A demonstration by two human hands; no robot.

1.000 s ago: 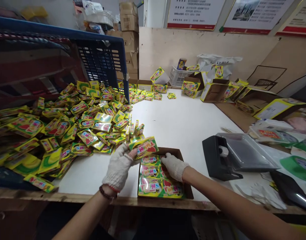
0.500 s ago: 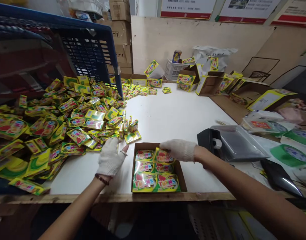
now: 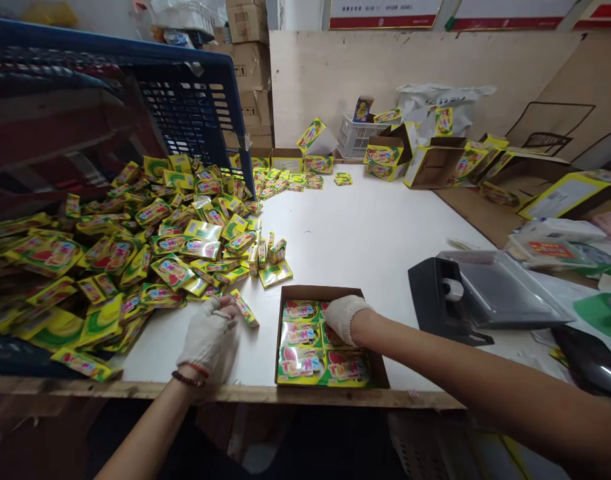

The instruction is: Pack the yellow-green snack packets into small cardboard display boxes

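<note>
My right hand (image 3: 346, 320), in a white fingerless glove, reaches into an open cardboard display box (image 3: 385, 373). It lies over the box's right column, its fingers hidden. Yellow-green packets, such as a lettered packet (image 3: 299, 363), lie flat in rows inside the box. My left hand (image 3: 205, 337), gloved too, rests on the table to the left of the box, fingers loosely bent and apart. Just beyond its fingertips is a small narrow packet (image 3: 244, 308), seemingly not gripped.
A large heap of similar packets (image 3: 172, 270) spills from a blue crate (image 3: 242, 127) on the left. A black tape dispenser (image 3: 435, 300) and a clear plastic tray (image 3: 505, 290) stand to the right. Open cartons (image 3: 435, 167) line the back right. The wooden table edge (image 3: 235, 393) runs in front.
My right hand has lowered the packet it held into the box's right column. My left hand has drawn back slightly, and a narrow packet now shows by its fingertips. The view has shifted a little.
</note>
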